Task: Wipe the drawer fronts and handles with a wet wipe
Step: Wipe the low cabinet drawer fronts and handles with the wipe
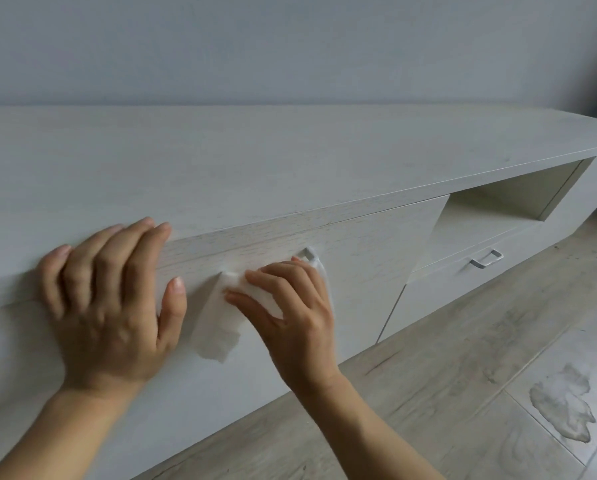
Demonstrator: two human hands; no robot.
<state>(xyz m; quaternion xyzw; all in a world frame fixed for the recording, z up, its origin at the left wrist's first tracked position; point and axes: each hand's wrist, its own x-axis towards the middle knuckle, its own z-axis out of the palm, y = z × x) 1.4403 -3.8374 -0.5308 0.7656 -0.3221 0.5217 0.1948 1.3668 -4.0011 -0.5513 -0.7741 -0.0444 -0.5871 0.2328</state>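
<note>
A long, low white wood-grain cabinet fills the view. My right hand presses a white wet wipe against the nearest drawer front, with the wipe wrapped around that drawer's metal handle; only the handle's right end shows. The wipe's loose end hangs down below my fingers. My left hand lies flat over the cabinet's top front edge, fingers spread on the top and thumb on the drawer front. A second drawer with a grey metal handle sits lower to the right.
The cabinet top runs back to a pale grey wall. An open shelf compartment sits above the second drawer. Light wood-look floor stretches along the cabinet's foot at the right.
</note>
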